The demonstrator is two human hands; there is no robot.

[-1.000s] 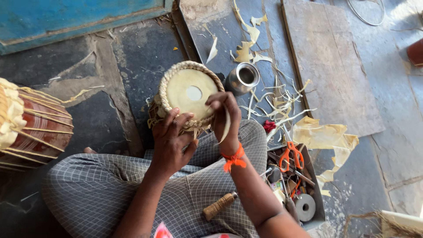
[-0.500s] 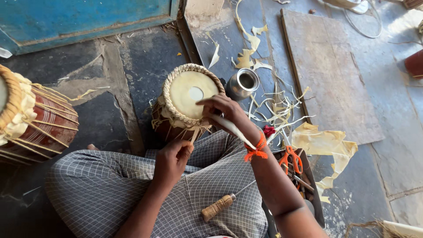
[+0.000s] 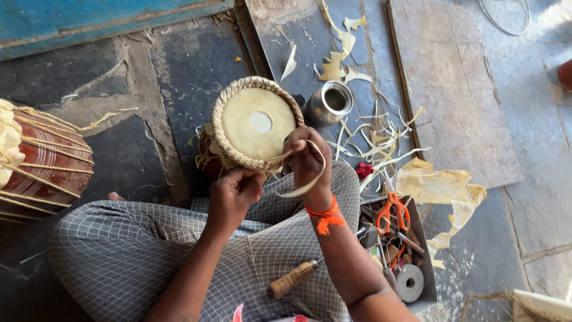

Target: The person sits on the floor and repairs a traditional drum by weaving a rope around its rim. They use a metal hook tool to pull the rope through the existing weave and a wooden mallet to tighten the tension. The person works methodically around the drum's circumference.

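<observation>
Small drum (image 3: 253,125) propped on the floor against crossed legs, pale head up. Left hand (image 3: 233,195) pinched on the braided rim's near edge. Right hand (image 3: 307,156) closed on a pale hide strip (image 3: 310,185) looping below. Steel cup (image 3: 330,102) just beside.

Your drum head (image 3: 257,122) is cream with a pale centre spot and tan braided rim. Right of it lie orange-handled scissors (image 3: 392,210); left, a reddish-brown drum (image 3: 42,158); below, grey checked trousers (image 3: 119,250).
</observation>
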